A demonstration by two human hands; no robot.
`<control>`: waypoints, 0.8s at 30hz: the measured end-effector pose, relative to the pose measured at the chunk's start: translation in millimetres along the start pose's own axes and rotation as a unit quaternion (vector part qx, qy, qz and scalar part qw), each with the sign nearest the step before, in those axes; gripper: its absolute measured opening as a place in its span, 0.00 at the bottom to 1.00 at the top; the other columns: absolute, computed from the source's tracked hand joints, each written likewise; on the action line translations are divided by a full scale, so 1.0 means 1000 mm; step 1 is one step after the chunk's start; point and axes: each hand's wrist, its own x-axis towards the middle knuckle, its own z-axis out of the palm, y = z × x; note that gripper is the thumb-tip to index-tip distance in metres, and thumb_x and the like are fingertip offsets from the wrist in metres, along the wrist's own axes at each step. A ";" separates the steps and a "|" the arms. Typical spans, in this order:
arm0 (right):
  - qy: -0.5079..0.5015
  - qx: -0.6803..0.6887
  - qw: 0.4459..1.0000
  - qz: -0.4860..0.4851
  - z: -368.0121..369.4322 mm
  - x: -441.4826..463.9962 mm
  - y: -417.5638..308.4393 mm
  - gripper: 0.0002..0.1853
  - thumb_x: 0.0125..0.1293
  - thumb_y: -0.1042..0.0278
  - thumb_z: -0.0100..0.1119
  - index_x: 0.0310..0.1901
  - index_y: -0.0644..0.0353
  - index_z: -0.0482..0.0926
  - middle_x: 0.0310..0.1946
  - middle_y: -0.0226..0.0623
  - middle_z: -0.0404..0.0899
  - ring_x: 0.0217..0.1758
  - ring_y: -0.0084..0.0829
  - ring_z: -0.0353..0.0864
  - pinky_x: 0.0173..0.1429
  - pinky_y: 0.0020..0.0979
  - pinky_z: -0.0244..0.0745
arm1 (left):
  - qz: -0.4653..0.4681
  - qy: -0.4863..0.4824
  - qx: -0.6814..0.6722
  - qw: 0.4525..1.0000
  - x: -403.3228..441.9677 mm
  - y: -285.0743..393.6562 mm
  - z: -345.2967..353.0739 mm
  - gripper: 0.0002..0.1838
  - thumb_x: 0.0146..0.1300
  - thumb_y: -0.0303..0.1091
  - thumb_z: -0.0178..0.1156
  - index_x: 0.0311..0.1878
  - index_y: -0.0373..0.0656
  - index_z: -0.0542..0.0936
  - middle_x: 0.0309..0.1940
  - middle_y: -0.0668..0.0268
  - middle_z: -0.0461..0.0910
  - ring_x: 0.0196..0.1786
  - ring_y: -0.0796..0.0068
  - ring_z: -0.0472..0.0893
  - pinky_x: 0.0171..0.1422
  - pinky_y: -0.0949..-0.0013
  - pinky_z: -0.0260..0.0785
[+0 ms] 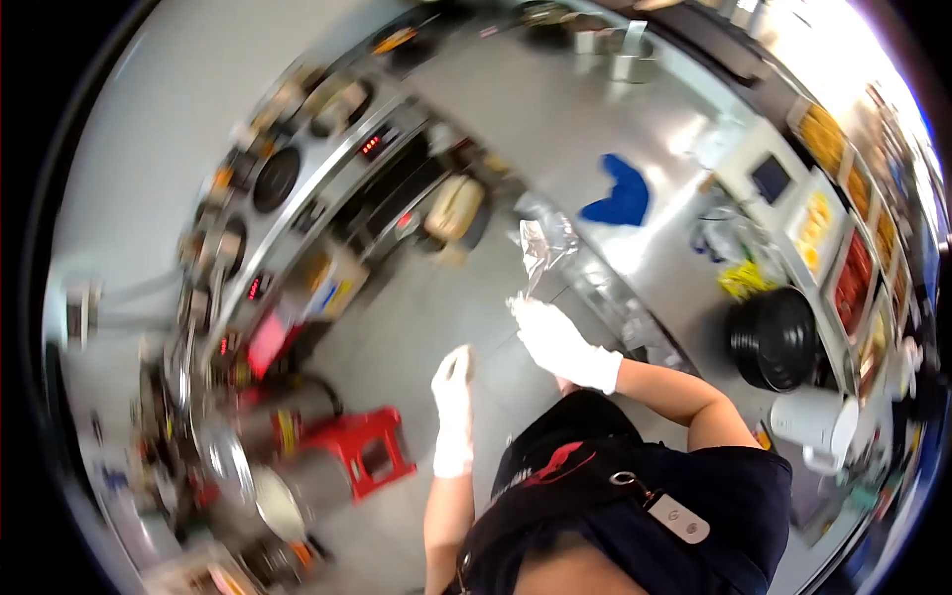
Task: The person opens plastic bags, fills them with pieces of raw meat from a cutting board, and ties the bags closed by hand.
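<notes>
My right hand [555, 342], in a white glove, is closed on the gathered end of a clear, crinkled plastic bag [535, 248]. The bag stretches away from the fingers beside the edge of the steel counter [516, 94]. Its contents, if any, cannot be made out. My left hand [454, 389], also gloved in white, hangs over the grey floor with its fingers curled together; nothing shows in it. On the counter beyond the bag lies a blue cloth-like piece [620, 193].
Left of me stand a red plastic stool [369, 448] and a cooking line with pans [276, 178]. To the right are stacked black bowls [773, 339], a white jug [815, 421] and trays of food [853, 283]. Clear plastic wrapping [620, 297] lines the counter's side.
</notes>
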 end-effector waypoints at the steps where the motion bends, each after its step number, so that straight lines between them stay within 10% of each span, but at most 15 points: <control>1: -0.016 -0.041 0.995 -0.092 0.022 -0.015 -0.029 0.24 0.62 0.67 0.48 0.58 0.72 0.67 0.53 0.50 0.72 0.55 0.41 0.72 0.57 0.38 0.67 | -0.037 -0.004 -0.009 0.999 -0.005 0.000 -0.016 0.15 0.67 0.38 0.56 0.47 0.36 0.80 0.41 0.65 0.81 0.42 0.76 0.78 0.47 0.72 0.70; 9: -0.219 0.055 0.863 -0.452 0.134 -0.104 -0.210 0.19 0.56 0.66 0.50 0.46 0.72 0.74 0.41 0.49 0.76 0.46 0.40 0.76 0.52 0.35 0.70 | -0.059 -0.101 0.002 0.993 -0.133 -0.062 -0.174 0.15 0.61 0.34 0.62 0.49 0.37 0.78 0.39 0.66 0.80 0.39 0.81 0.77 0.47 0.75 0.72; 12: -0.362 0.008 0.769 -0.527 0.164 -0.131 -0.273 0.10 0.56 0.65 0.51 0.32 0.64 0.74 0.26 0.41 0.72 0.30 0.35 0.75 0.38 0.32 0.70 | -0.046 -0.063 -0.004 0.997 -0.199 -0.099 -0.236 0.14 0.61 0.31 0.61 0.49 0.37 0.78 0.37 0.68 0.80 0.36 0.82 0.77 0.42 0.77 0.72; 16: -0.312 0.096 0.701 -0.634 0.215 -0.178 -0.357 0.10 0.56 0.65 0.54 0.33 0.63 0.76 0.33 0.39 0.73 0.36 0.35 0.75 0.40 0.33 0.70 | -0.125 0.115 -0.223 0.960 -0.285 -0.147 -0.313 0.08 0.61 0.29 0.61 0.42 0.38 0.82 0.34 0.70 0.81 0.35 0.83 0.77 0.40 0.78 0.70; 21: -0.511 0.202 0.603 -0.578 0.240 -0.192 -0.452 0.12 0.60 0.64 0.57 0.40 0.62 0.77 0.45 0.40 0.76 0.46 0.40 0.77 0.50 0.37 0.73 | -0.056 0.321 -0.254 0.911 -0.385 -0.176 -0.396 0.08 0.60 0.30 0.61 0.41 0.37 0.82 0.34 0.69 0.83 0.31 0.83 0.77 0.36 0.78 0.69; 24: -0.483 0.289 0.715 -0.415 0.258 -0.182 -0.515 0.07 0.61 0.71 0.58 0.38 0.63 0.77 0.37 0.38 0.78 0.39 0.36 0.79 0.47 0.30 0.74 | -0.033 0.406 -0.362 0.839 -0.422 -0.199 -0.437 0.08 0.59 0.29 0.62 0.40 0.38 0.81 0.34 0.67 0.83 0.33 0.82 0.78 0.39 0.79 0.70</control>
